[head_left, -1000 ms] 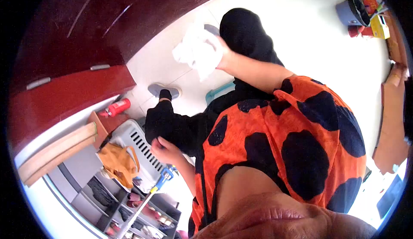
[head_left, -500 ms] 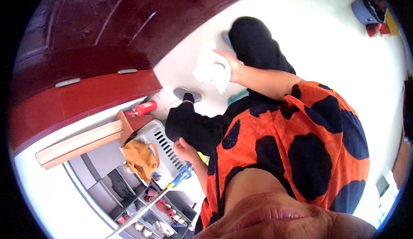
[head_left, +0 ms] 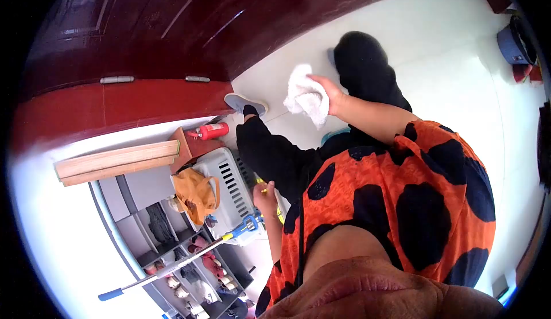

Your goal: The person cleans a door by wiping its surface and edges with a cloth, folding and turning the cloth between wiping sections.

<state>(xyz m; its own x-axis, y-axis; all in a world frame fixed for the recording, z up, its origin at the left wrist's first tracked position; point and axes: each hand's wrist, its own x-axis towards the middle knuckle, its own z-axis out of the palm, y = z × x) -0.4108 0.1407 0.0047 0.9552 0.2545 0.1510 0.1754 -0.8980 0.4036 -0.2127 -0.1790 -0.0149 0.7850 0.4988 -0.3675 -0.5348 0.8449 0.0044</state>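
My right hand (head_left: 334,96) is closed on a crumpled white cloth (head_left: 307,96), which hangs over the pale floor (head_left: 275,89) beside my black-trousered leg. Lower down, my left hand (head_left: 265,198) has its fingers curled with the thumb raised, near the blue joint of a long pole (head_left: 189,257) and the grey slatted crate (head_left: 227,190). A thin yellow strip shows behind and between its fingers; whether the hand grips anything is hidden. One grey shoe (head_left: 247,104) stands by the dark red door (head_left: 143,38).
A red fire extinguisher (head_left: 212,131) lies by the red cabinet base. Below it are wooden boards (head_left: 117,161), an orange-brown bag (head_left: 195,193) on the crate's side, and a shoe rack (head_left: 138,233) with several shoes. At the far right stands a blue-grey bin (head_left: 511,43).
The whole view has swung, so the bin sits nearer the right edge and more of the pole shows. The cloth hangs more loosely from my right hand. The grey shoe is closer to the door.
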